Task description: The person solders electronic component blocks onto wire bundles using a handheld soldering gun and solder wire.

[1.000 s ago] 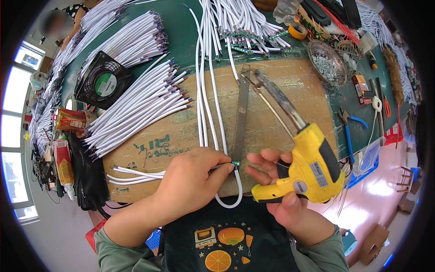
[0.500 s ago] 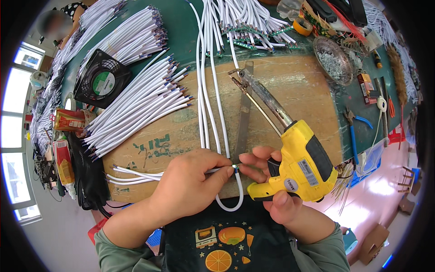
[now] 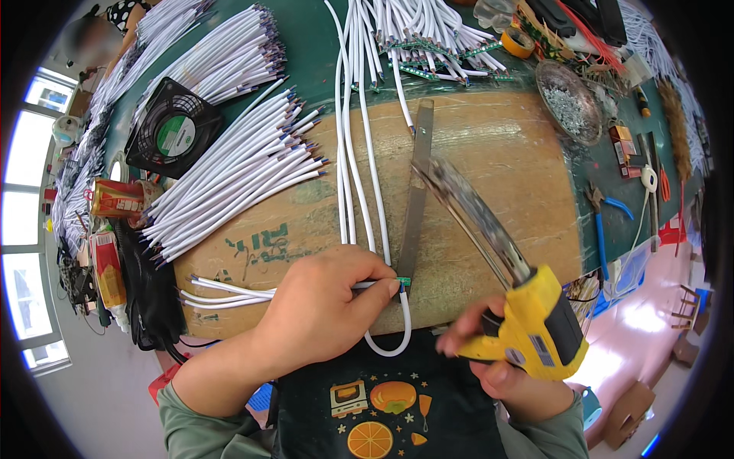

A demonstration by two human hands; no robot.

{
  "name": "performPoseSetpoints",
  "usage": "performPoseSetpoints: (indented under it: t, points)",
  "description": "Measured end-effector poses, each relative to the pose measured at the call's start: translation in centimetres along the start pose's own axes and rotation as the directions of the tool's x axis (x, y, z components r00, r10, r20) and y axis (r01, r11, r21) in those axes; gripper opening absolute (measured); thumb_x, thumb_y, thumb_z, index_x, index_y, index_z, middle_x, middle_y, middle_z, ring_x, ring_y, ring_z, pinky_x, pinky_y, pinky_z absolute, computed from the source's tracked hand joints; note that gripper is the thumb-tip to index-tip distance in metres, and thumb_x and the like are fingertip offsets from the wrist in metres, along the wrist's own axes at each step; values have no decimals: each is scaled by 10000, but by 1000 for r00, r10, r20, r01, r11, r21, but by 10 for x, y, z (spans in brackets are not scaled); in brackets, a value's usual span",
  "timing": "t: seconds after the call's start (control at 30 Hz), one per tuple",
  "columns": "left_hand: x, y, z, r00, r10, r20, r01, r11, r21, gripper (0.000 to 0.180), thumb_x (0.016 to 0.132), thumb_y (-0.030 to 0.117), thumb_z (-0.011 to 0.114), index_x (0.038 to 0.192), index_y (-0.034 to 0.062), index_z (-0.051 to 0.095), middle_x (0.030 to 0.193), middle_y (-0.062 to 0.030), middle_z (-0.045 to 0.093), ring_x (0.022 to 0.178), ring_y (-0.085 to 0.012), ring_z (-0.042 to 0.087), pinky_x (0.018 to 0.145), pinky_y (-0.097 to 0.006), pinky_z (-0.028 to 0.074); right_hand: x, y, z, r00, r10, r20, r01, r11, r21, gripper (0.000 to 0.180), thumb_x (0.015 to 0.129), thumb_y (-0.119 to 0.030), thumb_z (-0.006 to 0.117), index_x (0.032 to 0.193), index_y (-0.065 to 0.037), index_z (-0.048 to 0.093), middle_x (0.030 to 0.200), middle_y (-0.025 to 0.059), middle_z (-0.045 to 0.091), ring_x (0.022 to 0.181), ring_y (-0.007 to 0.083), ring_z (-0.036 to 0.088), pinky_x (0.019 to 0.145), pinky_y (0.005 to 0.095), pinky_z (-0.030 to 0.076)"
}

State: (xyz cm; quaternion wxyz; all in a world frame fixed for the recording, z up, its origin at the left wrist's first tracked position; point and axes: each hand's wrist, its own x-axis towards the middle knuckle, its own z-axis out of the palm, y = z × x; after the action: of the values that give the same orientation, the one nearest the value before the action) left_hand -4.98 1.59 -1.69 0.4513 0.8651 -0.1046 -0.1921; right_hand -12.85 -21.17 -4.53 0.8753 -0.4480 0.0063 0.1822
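Note:
My left hand [image 3: 325, 298] is closed, pinching a small green circuit board [image 3: 403, 281] and a white cable end between thumb and forefinger. From the board a white cable [image 3: 396, 351] loops down over the apron and back up the table. My right hand [image 3: 489, 348] grips a yellow and black soldering gun [image 3: 539, 325], blurred by motion. Its long metal barrel slants up and left over a flat metal strip [image 3: 414, 218], right of the left hand. Several loose white cables [image 3: 229, 299] stick out left of my left hand.
A brown board [image 3: 489, 153] covers the table's middle. Bundled white cables [image 3: 237, 172] and a black fan [image 3: 172, 131] stand left, cables with green boards [image 3: 432, 57] at the back. A metal dish [image 3: 567, 103] and blue-handled pliers [image 3: 600, 229] lie right. Another person [image 3: 95, 42] is far left.
My right hand has pulled the soldering gun right and down, away from the left fingers, and the gun has tilted. My left hand stays in place, with the small board now more exposed.

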Motion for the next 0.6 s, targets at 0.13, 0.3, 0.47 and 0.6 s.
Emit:
performPoseSetpoints:
  t: [0.13,0.3,0.47,0.6]
  points:
    - [1,0,-1,1000,-3,26,3,1000,-6,124,812,115,680,869,6,665,766,-112,633,672,-205,626,612,-297,480,-35,9,-24,997,27,76,-22,997,-72,671,754,-354,771,1294,-159,423,834,50,534,692,186,537,634,358,452]
    - [3,2,-2,999,-17,43,17,1000,4,118,813,105,679,871,3,663,772,-103,632,684,-179,624,616,-288,477,-65,29,-34,999,3,44,1,997,-79,649,814,-388,707,1320,-140,384,751,29,499,608,167,487,581,324,418]
    - [3,3,-2,999,-29,42,30,1000,-6,113,809,99,679,865,2,661,768,-94,630,691,-161,618,621,-286,474,-75,34,-41,997,-5,79,17,987,-158,630,836,-390,680,1306,-95,382,741,19,509,591,155,481,575,317,396]
    - [3,3,-2,999,-20,40,20,1000,8,104,804,93,678,854,5,657,768,-99,630,688,-184,620,622,-289,473,-76,35,-40,998,7,69,3,991,-135,616,825,-385,692,1269,-74,398,718,16,509,579,154,481,577,321,398]
